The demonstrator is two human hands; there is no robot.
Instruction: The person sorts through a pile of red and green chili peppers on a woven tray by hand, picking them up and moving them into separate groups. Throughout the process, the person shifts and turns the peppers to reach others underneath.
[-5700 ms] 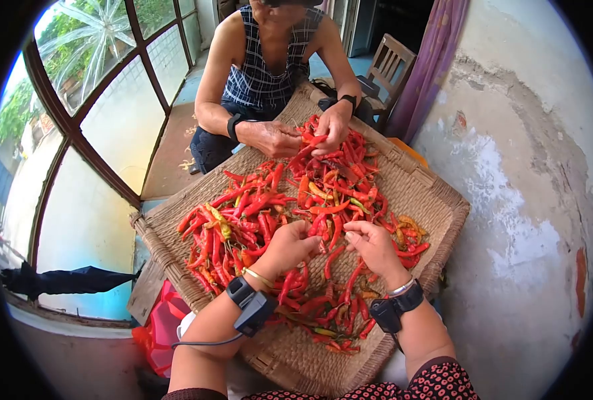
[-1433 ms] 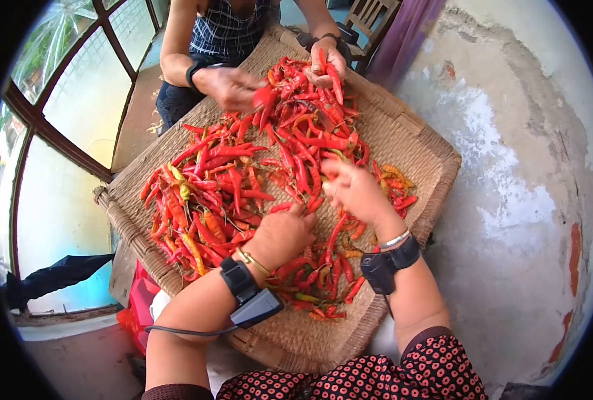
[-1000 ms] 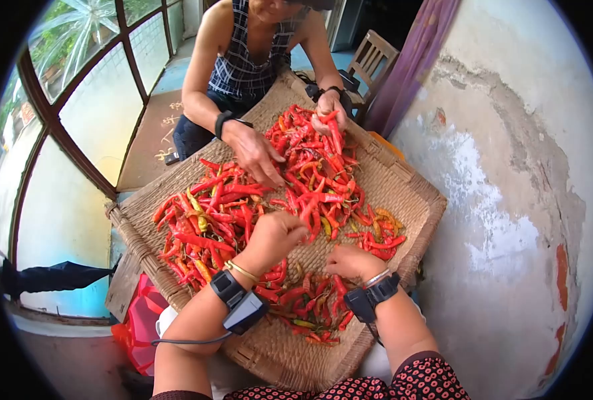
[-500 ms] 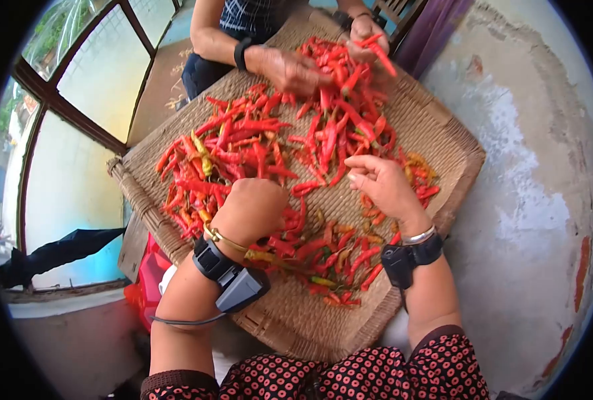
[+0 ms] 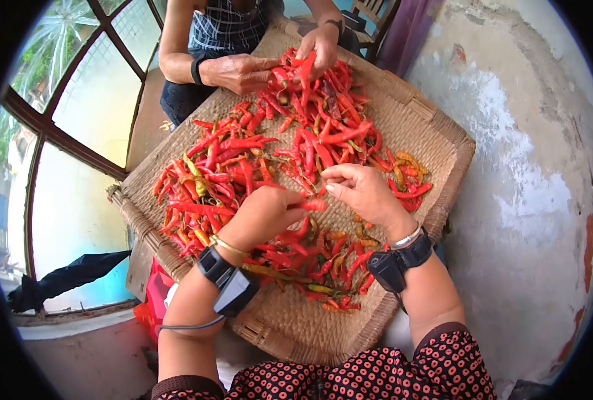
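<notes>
My left hand [image 5: 266,212] is closed around a red chili pepper [image 5: 311,205], whose end sticks out to the right of the fingers. To its right, my right hand [image 5: 368,197] is bent with thumb and fingertips together in a pinch. Whatever lies between those fingertips is too small to make out. Beneath both hands is a woven tray [image 5: 290,327] with a raised rim. Red chili peppers [image 5: 223,163] lie on it in loose heaps at the left, at the far side and close to me. Some orange and yellowish peppers [image 5: 408,163] lie toward the right.
Across the tray a person's hands [image 5: 243,72] handle peppers from the far heap. A stained wall [image 5: 516,187] runs along the right. Framed window panes [image 5: 80,207] stand at the left, with a black folded cloth-like thing [image 5: 73,279] below and a red bag-like thing [image 5: 153,297] beside the tray.
My left hand has turned and shifted right, and a pepper now shows in it. My right hand has moved slightly left. The other person's hands have come together over the far heap.
</notes>
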